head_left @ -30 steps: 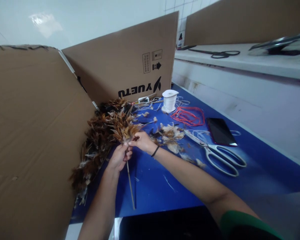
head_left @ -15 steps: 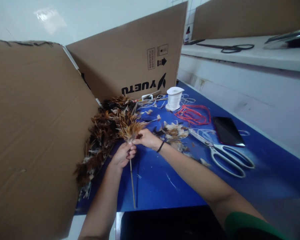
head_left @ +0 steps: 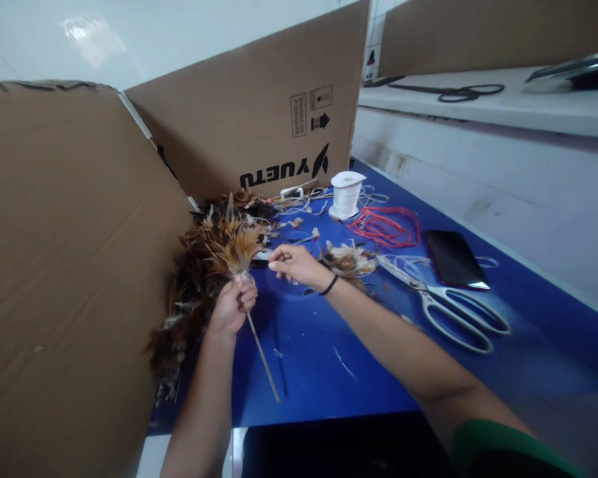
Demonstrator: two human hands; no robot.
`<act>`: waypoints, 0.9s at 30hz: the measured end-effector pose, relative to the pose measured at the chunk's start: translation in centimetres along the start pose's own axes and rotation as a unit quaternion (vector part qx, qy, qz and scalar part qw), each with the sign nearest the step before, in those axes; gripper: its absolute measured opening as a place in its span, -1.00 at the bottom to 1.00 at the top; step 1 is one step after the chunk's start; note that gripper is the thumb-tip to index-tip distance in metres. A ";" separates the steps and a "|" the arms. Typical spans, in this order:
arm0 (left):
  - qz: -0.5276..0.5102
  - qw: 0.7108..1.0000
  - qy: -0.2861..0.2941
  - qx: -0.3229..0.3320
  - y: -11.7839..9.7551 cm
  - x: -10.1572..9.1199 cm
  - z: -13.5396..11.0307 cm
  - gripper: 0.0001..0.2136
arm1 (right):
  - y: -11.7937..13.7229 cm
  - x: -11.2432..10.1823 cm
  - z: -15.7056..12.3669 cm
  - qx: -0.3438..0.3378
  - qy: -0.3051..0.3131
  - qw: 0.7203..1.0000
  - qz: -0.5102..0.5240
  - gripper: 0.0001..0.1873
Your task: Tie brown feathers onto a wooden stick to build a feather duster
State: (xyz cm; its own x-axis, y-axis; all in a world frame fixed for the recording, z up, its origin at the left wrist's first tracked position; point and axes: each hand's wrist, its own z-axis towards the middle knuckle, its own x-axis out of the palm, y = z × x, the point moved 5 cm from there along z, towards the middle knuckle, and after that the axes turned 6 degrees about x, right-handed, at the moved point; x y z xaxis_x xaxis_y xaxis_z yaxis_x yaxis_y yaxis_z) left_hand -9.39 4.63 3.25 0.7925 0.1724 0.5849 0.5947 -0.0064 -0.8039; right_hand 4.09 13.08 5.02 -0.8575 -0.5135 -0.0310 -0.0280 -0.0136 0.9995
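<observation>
My left hand is closed around the thin stick of a feather duster, just below its bound neck. Brown and tan feathers fan out above the fist, and the bare stick slants down to the right. My right hand is apart from the duster, thumb and forefinger pinched together; what they hold, if anything, is too small to make out. A pale strip shows between the feathers and my right fingertips; whether it touches them I cannot tell. Behind my left hand lies a pile of dark brown feathers.
Right of my hands lie loose pale feathers, large scissors and a dark phone. Farther back are a white ribbon spool and red cord. Cardboard walls bound the blue table at left and back.
My right hand has come off the duster's neck and moved slightly right. My left hand has shifted left with the duster, and the stick's lower end has swung right.
</observation>
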 end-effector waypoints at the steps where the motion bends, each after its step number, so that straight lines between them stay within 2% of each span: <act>1: -0.016 1.000 -0.002 0.004 -0.3 -0.1 0.0 -0.79 | -0.1 -0.8 0.4 0.003 -0.021 1.000 0.003 -0.91; 4: -0.041 0.999 -0.008 0.009 -0.8 -0.4 0.1 -0.83 | -1.4 -2.8 1.9 0.017 -0.075 0.997 -0.008 -0.95; 7: -0.035 0.999 -0.023 0.010 -0.8 -0.7 0.2 -0.85 | -3.0 -3.6 4.0 0.027 -0.096 0.988 -0.120 -0.95; 11: -0.010 0.999 -0.044 0.009 -0.6 -0.8 0.3 -0.82 | -3.8 -3.1 7.6 0.017 -0.113 0.951 -0.289 -0.85; 16: -0.005 0.998 -0.058 0.011 -0.6 -0.8 0.3 -0.78 | -3.9 -1.2 11.6 0.018 -0.118 0.927 -0.356 -0.72; 19: -0.007 0.998 -0.063 0.011 -0.5 -0.9 0.3 -0.78 | -4.0 -0.5 12.6 0.019 -0.130 0.922 -0.365 -0.67; 21: -0.010 0.998 -0.066 0.009 -0.4 -1.0 0.3 -0.79 | -4.0 -0.9 12.9 0.019 -0.143 0.925 -0.352 -0.75; 23: -0.016 0.998 -0.067 0.008 -0.3 -1.0 0.3 -0.79 | -3.9 -1.8 12.8 0.023 -0.154 0.933 -0.326 -0.85; 27: -0.021 0.998 -0.060 0.008 -0.1 -1.0 0.4 -0.79 | -3.0 -4.8 11.4 0.049 -0.182 0.954 -0.233 -0.91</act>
State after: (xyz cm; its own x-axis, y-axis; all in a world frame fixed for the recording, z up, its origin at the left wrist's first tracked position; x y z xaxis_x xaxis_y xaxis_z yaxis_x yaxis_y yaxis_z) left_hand -10.29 4.85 2.71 0.7443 0.2884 0.6024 0.6245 0.0192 -0.7808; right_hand 2.46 25.40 2.13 -0.8615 -0.1387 -0.4885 -0.4822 -0.0776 0.8726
